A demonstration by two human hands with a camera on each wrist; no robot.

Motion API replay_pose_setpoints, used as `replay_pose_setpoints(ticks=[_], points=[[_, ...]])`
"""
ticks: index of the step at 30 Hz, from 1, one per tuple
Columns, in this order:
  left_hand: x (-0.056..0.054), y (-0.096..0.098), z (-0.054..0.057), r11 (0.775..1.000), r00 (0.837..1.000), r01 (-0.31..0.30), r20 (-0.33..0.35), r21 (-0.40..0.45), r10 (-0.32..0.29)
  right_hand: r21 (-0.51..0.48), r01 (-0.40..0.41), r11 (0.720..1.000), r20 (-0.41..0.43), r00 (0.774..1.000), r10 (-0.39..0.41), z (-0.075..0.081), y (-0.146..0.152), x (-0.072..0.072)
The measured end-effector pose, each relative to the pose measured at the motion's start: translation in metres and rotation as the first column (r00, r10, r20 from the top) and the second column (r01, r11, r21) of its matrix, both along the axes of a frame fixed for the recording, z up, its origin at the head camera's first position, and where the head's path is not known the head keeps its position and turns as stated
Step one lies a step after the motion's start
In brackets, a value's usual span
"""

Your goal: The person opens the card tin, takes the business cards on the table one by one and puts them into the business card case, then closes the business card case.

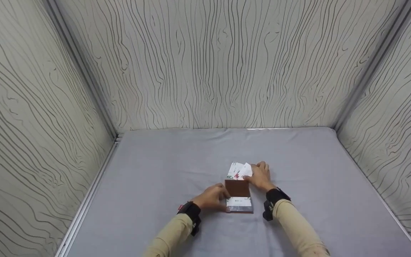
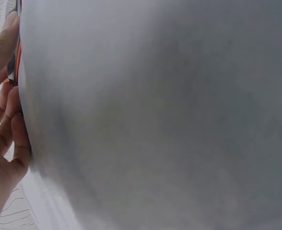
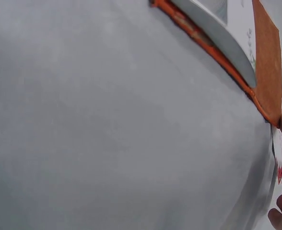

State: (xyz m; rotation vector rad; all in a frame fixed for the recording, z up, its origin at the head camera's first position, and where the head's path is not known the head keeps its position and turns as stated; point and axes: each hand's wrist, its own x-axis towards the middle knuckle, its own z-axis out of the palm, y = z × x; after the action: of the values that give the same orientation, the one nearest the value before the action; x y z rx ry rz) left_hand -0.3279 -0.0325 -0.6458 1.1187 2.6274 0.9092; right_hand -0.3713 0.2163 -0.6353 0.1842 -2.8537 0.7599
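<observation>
Paper, grey metal and leather-look brown on soft cloth.
The open card case shows a matt brown lid, leather-like or board, with a rougher orange-brown edge and a smooth, metal-looking grey plate. The loose cards and the stacked card are smooth white printed paper. The tabletop has a matt grey cloth surface, softly wrinkled; the walls are pale with printed wood-grain lines, framed by dull grey metal-looking rails. The beige sleeves are matt cloth.
</observation>
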Motion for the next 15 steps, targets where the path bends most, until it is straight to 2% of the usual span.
replay_pose_setpoints(ticks=[5, 15], points=[[0.002, 0.001, 0.000, 1.000, 0.999, -0.014, 0.029, 0.011, 0.013, -0.065, 0.042, 0.997, -0.012, 0.999, -0.042, -0.001, 0.007, 0.001], [0.003, -0.001, 0.003, 0.999, 0.998, -0.023, 0.051, 0.023, 0.022, -0.098, 0.099, 0.990, -0.054, 0.993, -0.105, -0.007, 0.023, 0.002]])
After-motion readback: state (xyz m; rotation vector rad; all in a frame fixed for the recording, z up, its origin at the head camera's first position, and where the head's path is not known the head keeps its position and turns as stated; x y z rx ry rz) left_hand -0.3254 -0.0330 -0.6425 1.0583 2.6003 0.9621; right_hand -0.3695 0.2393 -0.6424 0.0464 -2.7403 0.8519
